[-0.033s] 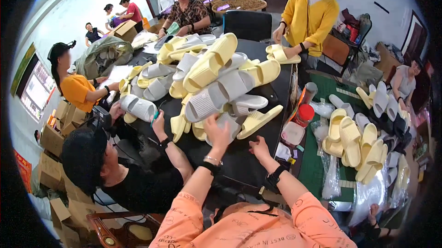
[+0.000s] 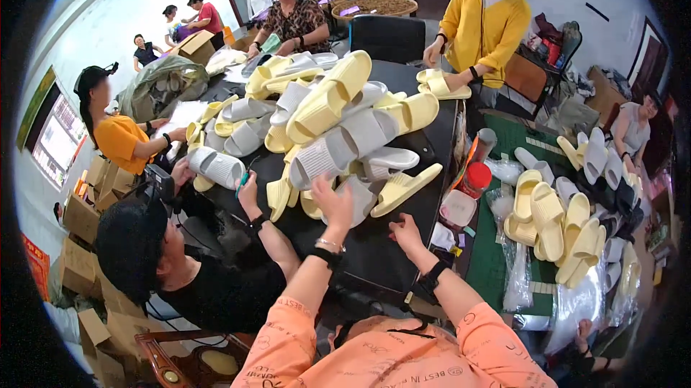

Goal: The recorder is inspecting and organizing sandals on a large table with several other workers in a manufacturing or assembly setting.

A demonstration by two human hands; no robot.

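My left hand point(image 2: 335, 206) reaches up to the near side of a heap of grey and yellow slippers, fingers apart and nothing gripped. Its fingertips are close to a grey slipper point(image 2: 322, 159) with a ribbed strap; whether they touch it I cannot tell. Another grey slipper point(image 2: 358, 201) lies just behind that hand. My right hand point(image 2: 408, 235) hovers above the black table point(image 2: 374, 262), its fingers loosely bent and parted, holding nothing visible. The nearest thing to it is a yellow slipper point(image 2: 404, 191) resting at the heap's right edge.
At my left a person in black holds a grey slipper point(image 2: 217, 168) and teal-handled scissors point(image 2: 245, 178). A red-lidded jar point(image 2: 476, 181) and a white tub point(image 2: 458, 208) stand at right. More slippers point(image 2: 547, 222) and clear bags cover a green table point(image 2: 484, 265). Other people work around the black table.
My left hand has shifted slightly left and up toward the grey slipper. My right hand has hardly moved.
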